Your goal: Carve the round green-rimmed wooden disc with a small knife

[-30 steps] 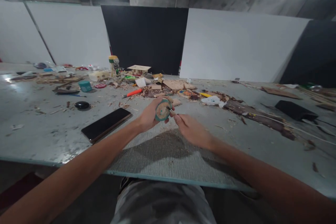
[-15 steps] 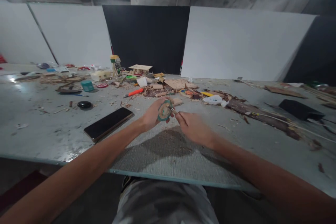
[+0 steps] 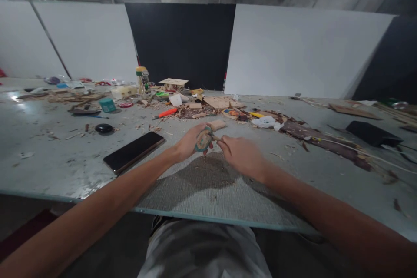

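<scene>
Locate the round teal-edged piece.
In the head view, the round teal-edged piece is near the middle, in the left hand, just left of the tool in the right hand.

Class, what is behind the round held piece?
The left grip wraps behind the round piece, fingertips showing at its lower right; beyond lies a pale wood block. The piece's back is hidden.

The disc [image 3: 202,140] turned, the tool [image 3: 216,138] nearer its edge
In the left hand [image 3: 187,144], the disc shows narrower than a second ago; the tool's tip has shifted from its face toward the right rim.
</scene>
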### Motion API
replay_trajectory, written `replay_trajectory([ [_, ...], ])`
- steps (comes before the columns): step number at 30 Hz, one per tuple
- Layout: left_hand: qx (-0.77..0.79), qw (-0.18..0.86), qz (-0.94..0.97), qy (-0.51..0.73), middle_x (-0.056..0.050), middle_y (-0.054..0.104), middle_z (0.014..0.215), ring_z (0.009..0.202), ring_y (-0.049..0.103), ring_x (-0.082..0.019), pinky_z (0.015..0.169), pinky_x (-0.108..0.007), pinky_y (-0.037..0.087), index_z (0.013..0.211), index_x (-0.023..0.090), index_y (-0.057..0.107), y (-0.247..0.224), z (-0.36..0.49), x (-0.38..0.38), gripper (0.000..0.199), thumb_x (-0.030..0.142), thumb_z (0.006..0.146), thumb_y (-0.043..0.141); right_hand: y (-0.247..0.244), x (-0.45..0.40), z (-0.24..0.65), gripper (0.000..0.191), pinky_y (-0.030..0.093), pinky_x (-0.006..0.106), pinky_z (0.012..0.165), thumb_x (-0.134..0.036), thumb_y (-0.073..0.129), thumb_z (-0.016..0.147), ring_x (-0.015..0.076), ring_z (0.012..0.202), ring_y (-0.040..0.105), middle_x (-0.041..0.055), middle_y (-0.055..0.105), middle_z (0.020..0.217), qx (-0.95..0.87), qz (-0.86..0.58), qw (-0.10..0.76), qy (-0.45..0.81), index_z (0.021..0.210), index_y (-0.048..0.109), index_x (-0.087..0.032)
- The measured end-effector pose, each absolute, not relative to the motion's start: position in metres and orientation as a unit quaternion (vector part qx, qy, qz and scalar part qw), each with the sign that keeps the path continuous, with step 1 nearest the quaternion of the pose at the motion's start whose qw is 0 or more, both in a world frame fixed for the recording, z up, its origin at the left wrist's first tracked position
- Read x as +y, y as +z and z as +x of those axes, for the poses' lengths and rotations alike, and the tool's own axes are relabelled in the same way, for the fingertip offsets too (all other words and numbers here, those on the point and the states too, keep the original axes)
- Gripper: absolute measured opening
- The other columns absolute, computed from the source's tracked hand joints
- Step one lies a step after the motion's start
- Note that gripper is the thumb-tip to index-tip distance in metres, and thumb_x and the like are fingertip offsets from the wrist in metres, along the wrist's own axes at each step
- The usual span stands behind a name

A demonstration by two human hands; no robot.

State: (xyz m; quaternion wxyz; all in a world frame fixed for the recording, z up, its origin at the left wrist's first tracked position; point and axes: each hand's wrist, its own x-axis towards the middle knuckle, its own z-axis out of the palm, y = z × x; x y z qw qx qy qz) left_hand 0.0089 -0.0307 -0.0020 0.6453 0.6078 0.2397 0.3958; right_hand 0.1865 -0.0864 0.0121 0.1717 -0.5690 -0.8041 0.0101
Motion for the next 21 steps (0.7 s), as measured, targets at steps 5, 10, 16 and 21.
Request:
replay_trajectory([
  [5, 0.261, 0.626, 0.629, 0.379, -0.006, 0.062, 0.076, 0.062, 0.06, -0.017, 0.046, -0.024, 0.045, 0.1, 0.016, 0.053, -0.005, 0.0078, -0.0279, 0.038, 0.051, 0.086, 0.047, 0.0117, -0.0851, 0.1905, 0.037, 0.033, 0.027, 0.055, -0.041, 0.034, 0.098, 0.0158, 0.058, 0.05, 0.005, 0.055, 0.066, -0.813, -0.532, 0.193, 0.138, 0.073, 0.051, -0.02],
  [10, 0.246, 0.613, 0.642, 0.389, -0.007, 0.062, 0.08, 0.065, 0.06, -0.016, 0.049, -0.024, 0.047, 0.098, 0.016, 0.053, -0.006, 0.0082, -0.0277, 0.04, 0.054, 0.087, 0.046, 0.0133, -0.0833, 0.1924, 0.046, 0.028, 0.023, 0.041, -0.049, 0.012, 0.1, 0.0107, 0.039, 0.024, -0.0064, 0.028, 0.051, -0.765, -0.481, 0.167, 0.395, 0.069, 0.035, -0.023],
  [16, 0.272, 0.61, 0.651, 0.361, -0.006, 0.062, 0.075, 0.06, 0.06, -0.016, 0.048, -0.026, 0.047, 0.096, 0.016, 0.055, -0.0081, 0.0069, -0.0244, 0.039, 0.053, 0.087, 0.046, 0.0087, -0.0887, 0.1876, 0.036, 0.035, 0.03, 0.059, -0.038, 0.033, 0.097, 0.0192, 0.064, 0.054, 0.0097, 0.062, 0.074, -0.803, -0.572, 0.16, 0.049, 0.082, 0.058, -0.018],
  [21, 0.283, 0.561, 0.705, 0.329, -0.005, 0.061, 0.07, 0.055, 0.058, -0.013, 0.05, -0.025, 0.047, 0.09, 0.014, 0.058, -0.0098, 0.0049, -0.0218, 0.038, 0.051, 0.089, 0.046, 0.0037, -0.0861, 0.1904, 0.034, 0.036, 0.028, 0.058, -0.037, 0.033, 0.098, 0.0173, 0.064, 0.055, 0.0096, 0.064, 0.076, -0.814, -0.553, 0.16, 0.082, 0.083, 0.057, -0.018],
])
